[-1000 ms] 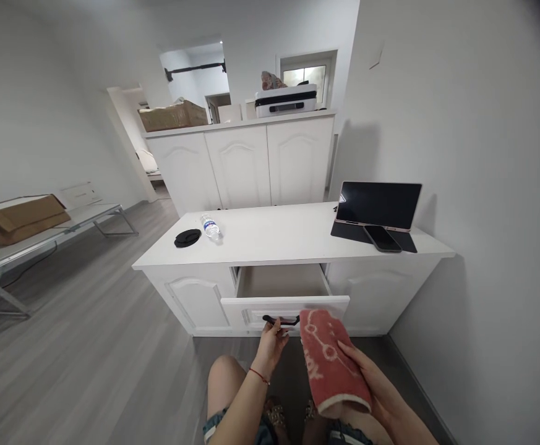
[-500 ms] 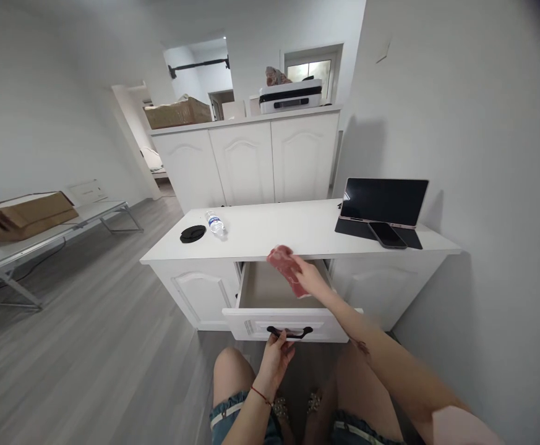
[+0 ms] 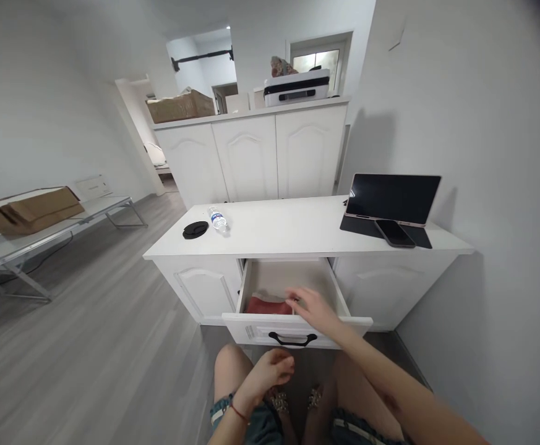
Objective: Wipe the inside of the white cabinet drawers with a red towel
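A flat dark-red item with a pale edge (image 3: 270, 305), of a kind I cannot make out, lies in the front left part of the pulled-out drawer (image 3: 297, 272). The drawer's front panel hides its lower part. My right hand (image 3: 311, 307) is inside the drawer at the item's right end, fingers apart and holding nothing visible. Just below the black drawer handle (image 3: 292, 340), my left hand (image 3: 272, 369) hovers with its fingers loosely curled together and nothing in them; it is off the handle.
On the white cabinet top (image 3: 279, 228) are a black round object (image 3: 195, 230), a plastic bottle (image 3: 218, 220), a dark-screened tablet (image 3: 393, 199) and a phone (image 3: 394, 233). A taller cabinet (image 3: 251, 154) stands behind. A cardboard box (image 3: 33, 210) sits on a folding table at left.
My right hand has lowered the red item into the drawer and let go of it. My left hand has released the handle and dropped slightly below it. The drawer remains pulled out.
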Available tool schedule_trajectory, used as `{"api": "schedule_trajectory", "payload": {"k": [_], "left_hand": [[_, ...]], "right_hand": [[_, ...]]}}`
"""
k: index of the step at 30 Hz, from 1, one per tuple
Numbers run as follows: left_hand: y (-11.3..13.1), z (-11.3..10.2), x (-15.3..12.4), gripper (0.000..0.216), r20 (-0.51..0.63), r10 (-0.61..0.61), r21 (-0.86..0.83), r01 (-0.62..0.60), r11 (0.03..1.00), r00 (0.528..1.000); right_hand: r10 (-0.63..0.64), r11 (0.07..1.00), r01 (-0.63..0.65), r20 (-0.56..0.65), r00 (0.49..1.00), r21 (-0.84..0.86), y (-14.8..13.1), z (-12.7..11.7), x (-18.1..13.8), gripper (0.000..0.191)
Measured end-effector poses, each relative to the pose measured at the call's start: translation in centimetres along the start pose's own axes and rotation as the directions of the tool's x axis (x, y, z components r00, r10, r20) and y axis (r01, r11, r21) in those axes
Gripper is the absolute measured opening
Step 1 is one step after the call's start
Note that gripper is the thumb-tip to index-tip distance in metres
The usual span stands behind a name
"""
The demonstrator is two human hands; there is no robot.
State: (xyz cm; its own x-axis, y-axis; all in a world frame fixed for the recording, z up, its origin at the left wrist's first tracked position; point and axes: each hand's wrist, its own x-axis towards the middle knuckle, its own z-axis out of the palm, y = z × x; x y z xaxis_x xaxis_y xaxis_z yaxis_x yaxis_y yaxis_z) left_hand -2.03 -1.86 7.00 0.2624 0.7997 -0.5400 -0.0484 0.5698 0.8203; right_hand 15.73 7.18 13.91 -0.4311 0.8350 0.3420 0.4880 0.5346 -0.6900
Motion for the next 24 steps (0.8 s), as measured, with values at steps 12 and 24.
{"api": "schedule_trajectory", "payload": {"k": [12, 24], "left_hand": [[15.1, -5.0, 8.0, 0.033, 0.590, 0.120, 0.807, -0.588, -0.060, 0.798], [12.6, -5.1, 12.8, 0.056, 0.461, -0.335, 0.731, -0.565, -0.382, 0.822]], "right_hand": [[0.058, 0.963, -0.100, -0.172, 0.983, -0.250, 3.6, 11.1, -12.4, 0.048], [0.013, 0.974, -0.073, -0.267, 0.964, -0.213, 5.0, 12.6, -11.3, 0.051]]}}
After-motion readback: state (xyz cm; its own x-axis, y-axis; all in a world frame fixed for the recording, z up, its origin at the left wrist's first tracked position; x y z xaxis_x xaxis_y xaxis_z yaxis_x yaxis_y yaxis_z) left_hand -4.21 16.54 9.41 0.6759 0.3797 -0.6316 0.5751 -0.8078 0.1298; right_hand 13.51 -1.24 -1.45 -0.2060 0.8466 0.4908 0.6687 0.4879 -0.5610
